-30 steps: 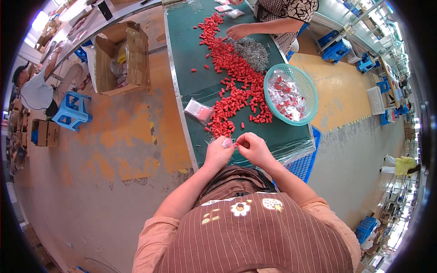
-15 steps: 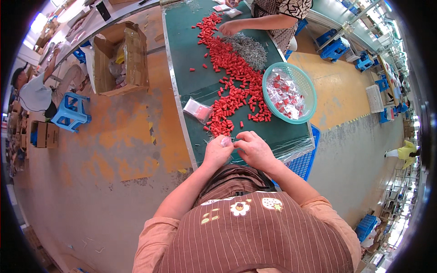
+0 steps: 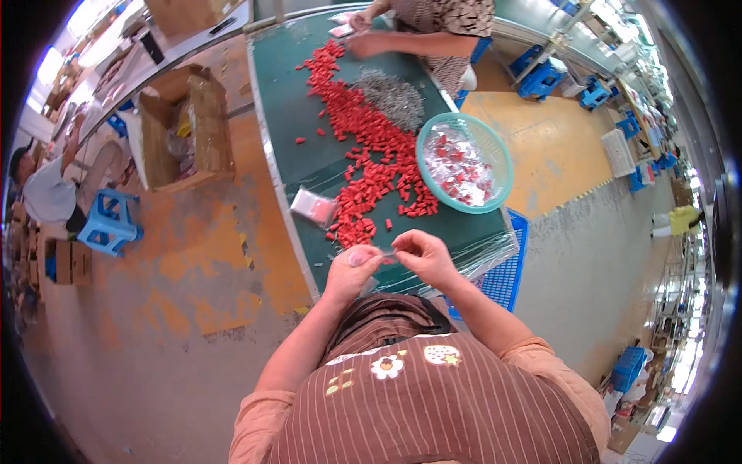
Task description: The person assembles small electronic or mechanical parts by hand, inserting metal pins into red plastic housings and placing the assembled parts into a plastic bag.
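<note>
Nearest us: striped apron point(image 3: 433, 394), both forearms over it. Left hand point(image 3: 350, 272) and right hand point(image 3: 426, 260) are close together above the near table edge. We read left thumb and forefinger as pinching one side of a small clear bag point(image 3: 389, 256), right thumb and fingertips pinching the other; remaining fingers curled in. Bag sits between the hands, off the table.

Handling, our judgement: next to no weight, limp thin film, slippery, creases easily, can tear if yanked. Best hold is thumb and forefinger on opposite edges, light pressure.

Can't make out: exact finger contact, what's inside the bag, or the pale shiny patch on the left hand.

Beyond: flat clear packet point(image 3: 313, 206) left on the green table point(image 3: 282, 116), blue crate point(image 3: 506, 267) partly hidden below the table's right side, loose red caps point(image 3: 359, 124), teal basket point(image 3: 502, 151) of filled bags, heap of grey metal pieces point(image 3: 398, 97), too tangled to separate. Far end: co-worker's hand point(image 3: 363, 44) motion-blurred, head cut off by the frame.
</note>
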`<state>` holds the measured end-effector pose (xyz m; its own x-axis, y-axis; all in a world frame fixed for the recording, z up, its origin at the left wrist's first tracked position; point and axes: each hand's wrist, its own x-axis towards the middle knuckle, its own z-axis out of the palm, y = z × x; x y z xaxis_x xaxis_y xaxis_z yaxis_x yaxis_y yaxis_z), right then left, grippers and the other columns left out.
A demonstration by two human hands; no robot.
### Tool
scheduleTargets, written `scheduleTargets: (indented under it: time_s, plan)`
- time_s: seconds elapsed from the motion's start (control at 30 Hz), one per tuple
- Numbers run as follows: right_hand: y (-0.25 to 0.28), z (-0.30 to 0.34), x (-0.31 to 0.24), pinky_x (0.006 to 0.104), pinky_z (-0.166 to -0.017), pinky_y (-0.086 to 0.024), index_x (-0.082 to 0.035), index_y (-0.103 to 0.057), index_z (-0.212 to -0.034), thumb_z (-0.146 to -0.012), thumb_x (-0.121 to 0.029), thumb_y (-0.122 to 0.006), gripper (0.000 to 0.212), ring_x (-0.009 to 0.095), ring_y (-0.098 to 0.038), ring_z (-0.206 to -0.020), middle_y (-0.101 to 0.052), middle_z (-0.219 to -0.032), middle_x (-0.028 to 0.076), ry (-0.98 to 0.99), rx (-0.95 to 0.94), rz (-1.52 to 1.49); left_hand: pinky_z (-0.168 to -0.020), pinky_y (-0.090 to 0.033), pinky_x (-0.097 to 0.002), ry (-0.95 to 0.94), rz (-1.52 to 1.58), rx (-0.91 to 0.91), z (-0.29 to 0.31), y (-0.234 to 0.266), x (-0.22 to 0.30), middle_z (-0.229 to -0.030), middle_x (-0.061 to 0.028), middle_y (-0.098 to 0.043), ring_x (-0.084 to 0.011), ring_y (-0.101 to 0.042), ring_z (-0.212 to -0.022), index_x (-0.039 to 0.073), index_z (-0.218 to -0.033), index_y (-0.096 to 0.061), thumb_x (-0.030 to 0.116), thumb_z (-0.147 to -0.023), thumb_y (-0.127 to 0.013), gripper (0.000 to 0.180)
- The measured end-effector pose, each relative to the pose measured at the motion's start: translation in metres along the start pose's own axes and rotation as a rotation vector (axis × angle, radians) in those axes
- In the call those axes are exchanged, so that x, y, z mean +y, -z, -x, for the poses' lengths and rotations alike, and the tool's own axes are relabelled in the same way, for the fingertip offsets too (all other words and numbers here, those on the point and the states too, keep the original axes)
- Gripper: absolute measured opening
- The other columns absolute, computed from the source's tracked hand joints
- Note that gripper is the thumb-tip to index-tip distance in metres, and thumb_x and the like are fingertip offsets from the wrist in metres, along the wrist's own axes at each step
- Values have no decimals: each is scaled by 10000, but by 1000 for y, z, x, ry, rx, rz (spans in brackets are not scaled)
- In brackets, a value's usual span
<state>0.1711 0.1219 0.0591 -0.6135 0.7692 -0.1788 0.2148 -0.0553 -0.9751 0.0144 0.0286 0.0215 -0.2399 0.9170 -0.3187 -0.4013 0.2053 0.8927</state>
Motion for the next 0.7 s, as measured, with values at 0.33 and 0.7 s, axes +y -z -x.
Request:
scheduleTargets:
  time_s: [0.33,0.7]
  plan:
    - [-7,3,4,248,-639,-437,-23,-542,-926,-793,-37,-622,156,72,-498,-701,-534,-755,8,154,-12,42,-581,-406,-198,-28,-122,57,-4,11,-10,-726,18,-570,-63,-502,-637,23,-811,-616,16,-792,-659,47]
    - [4,26,5,243,-615,-428,-16,-528,-936,-783,-5,-597,168,78,-483,-661,-511,-708,10,158,40,42,-579,-403,-191,-106,-133,-125,-4,-15,-8,-710,3,-573,-62,-505,-632,12,-844,-609,4,-810,-643,48]
